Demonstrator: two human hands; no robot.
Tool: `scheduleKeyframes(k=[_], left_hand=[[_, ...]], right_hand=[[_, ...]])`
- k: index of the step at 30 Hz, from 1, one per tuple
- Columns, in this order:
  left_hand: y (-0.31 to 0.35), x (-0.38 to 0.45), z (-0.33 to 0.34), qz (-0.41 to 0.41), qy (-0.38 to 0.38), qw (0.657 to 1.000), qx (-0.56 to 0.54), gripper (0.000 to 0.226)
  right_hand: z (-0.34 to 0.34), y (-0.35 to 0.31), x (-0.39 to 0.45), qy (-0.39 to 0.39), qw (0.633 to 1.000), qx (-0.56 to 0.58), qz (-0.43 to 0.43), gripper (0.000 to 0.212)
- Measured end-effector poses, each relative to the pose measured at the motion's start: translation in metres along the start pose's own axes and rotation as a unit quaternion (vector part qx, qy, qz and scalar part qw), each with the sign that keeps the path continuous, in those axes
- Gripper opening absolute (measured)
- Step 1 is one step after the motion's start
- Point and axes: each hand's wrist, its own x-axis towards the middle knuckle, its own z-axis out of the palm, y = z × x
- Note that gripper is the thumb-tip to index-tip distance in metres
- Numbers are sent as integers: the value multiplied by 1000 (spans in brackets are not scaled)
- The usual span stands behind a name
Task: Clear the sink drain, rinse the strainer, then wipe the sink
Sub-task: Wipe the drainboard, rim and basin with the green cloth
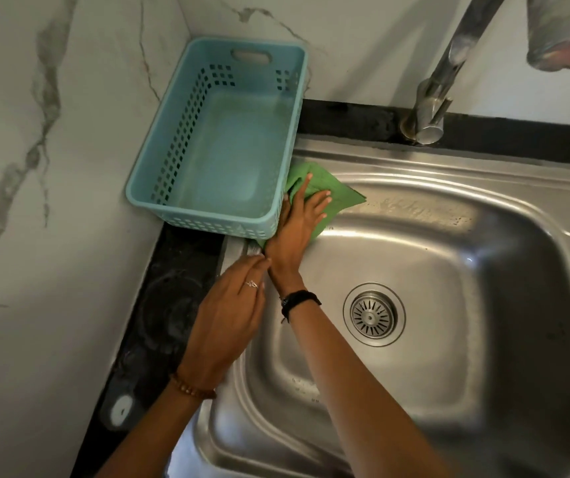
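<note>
The wiping step is judged under way. At the sink's [431, 174] left rim the left hand [228, 322] is rested flat, holding nothing. At the far-left corner the green cloth [338, 194] is pressed under the right hand's [297, 229] spread fingers. The strainer [374, 314] is seated in the drain. Next, the cloth should be swept along the rim.

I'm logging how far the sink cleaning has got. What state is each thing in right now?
Strainer: seated in the drain, looks clear.
Green cloth: spread flat on the sink's back-left corner.
Right hand: flat, pressing on the cloth.
Left hand: open, resting on the sink's left rim, holding nothing.
Sink: no standing water, some smears and droplets.
Faucet: no water running.
Blue basket: empty, upright.
</note>
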Motion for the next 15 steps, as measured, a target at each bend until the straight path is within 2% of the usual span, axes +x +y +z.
scheduleKeyframes(k=[4,7,9,12,15], left_hand=[[16,1,2,19,0,999,-32,38],[28,10,7,20,10,998,-60,42],[34,19,13,29,4,998,-54,49],[45,39,24,23,-22,999,-40,65],[57,63,40,23,-37,999,-11,76]], right_hand=[[-18,18,-6,-13,988,-99,-118,51],[-30,19,10,-61,964,-157,-207,53],[-41,20,29,-117,931,-211,-272,55],[-69,31,52,-163,855,-343,-354,55],[-97,37,68,-153,823,-417,-353,56]])
